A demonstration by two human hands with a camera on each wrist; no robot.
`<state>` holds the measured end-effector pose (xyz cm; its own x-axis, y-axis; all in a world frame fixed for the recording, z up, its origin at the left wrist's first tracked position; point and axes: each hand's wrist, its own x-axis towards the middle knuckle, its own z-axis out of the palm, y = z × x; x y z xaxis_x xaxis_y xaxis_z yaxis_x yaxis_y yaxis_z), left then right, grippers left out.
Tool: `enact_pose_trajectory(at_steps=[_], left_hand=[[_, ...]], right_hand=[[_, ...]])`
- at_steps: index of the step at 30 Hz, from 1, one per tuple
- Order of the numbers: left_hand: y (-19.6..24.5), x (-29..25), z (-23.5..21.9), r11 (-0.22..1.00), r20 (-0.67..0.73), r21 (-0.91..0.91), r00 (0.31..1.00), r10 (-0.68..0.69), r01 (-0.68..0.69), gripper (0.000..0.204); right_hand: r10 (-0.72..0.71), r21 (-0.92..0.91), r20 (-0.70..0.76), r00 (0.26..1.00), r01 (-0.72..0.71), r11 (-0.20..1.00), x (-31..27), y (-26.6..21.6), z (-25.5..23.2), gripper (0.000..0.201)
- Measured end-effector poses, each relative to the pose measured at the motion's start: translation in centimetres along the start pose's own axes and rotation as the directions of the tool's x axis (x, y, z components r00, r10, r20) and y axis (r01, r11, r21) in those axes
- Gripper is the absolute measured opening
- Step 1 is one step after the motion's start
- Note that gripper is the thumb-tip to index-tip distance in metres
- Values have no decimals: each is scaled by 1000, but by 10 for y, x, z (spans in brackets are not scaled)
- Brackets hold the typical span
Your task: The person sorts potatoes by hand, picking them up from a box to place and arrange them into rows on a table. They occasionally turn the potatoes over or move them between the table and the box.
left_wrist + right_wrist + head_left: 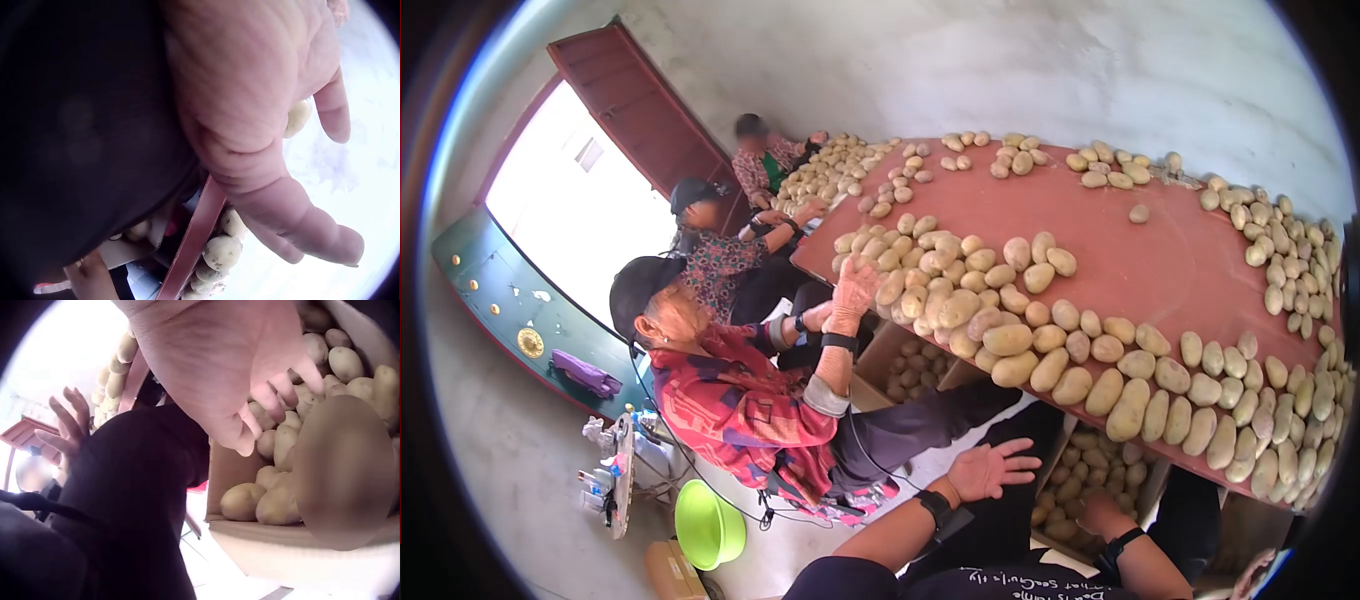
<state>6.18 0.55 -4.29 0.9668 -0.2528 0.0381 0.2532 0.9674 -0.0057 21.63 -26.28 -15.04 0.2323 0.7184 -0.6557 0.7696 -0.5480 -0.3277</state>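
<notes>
My left hand (pixel 990 470) is held in the air with its fingers spread and nothing in it, between my legs and the table edge. In the left wrist view its palm (pixel 250 94) and straight fingers show. My right hand (pixel 1103 514) is down at a cardboard box (pixel 231 465) full of potatoes (pixel 284 447). From the right wrist, its fingers (pixel 265 403) reach loosely over the potatoes, with none in its grasp. Along the near edge of the red table (pixel 1150 240) lie rows of potatoes (pixel 1130 405).
A person in a red patterned shirt (pixel 745 430) sits to my left, raising a hand (pixel 858 285) beside the table's potato pile. Beyond are two more seated people. Another potato box (pixel 870 398) stands under the table. A green basin (pixel 708 525) rests on the floor.
</notes>
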Motion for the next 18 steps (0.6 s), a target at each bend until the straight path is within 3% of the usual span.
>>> enact_pose_trajectory(at_steps=[3,6,9,12,15,18], left_hand=[[1,0,0,1000,-49,24,999,-1,3,78],[4,-3,0,1000,-52,22,999,-1,2,79],[5,-5,-2,1000,-41,14,999,-3,4,78],[8,-4,-3,1000,-2,1,1000,-18,18,76],[6,-2,-3,1000,12,-10,1000,-23,23,76],[6,-2,-3,1000,8,-10,1000,-26,26,76]], right_hand=[[91,-10,-89,992,-92,996,22,11,25,48],[47,-197,-119,992,-70,978,34,13,40,56],[196,-43,-115,974,-202,978,31,3,53,62],[238,-36,-14,971,-238,971,26,-7,42,68],[40,-143,-99,994,-54,988,53,26,79,67],[150,-115,-63,987,-157,981,29,0,28,64]])
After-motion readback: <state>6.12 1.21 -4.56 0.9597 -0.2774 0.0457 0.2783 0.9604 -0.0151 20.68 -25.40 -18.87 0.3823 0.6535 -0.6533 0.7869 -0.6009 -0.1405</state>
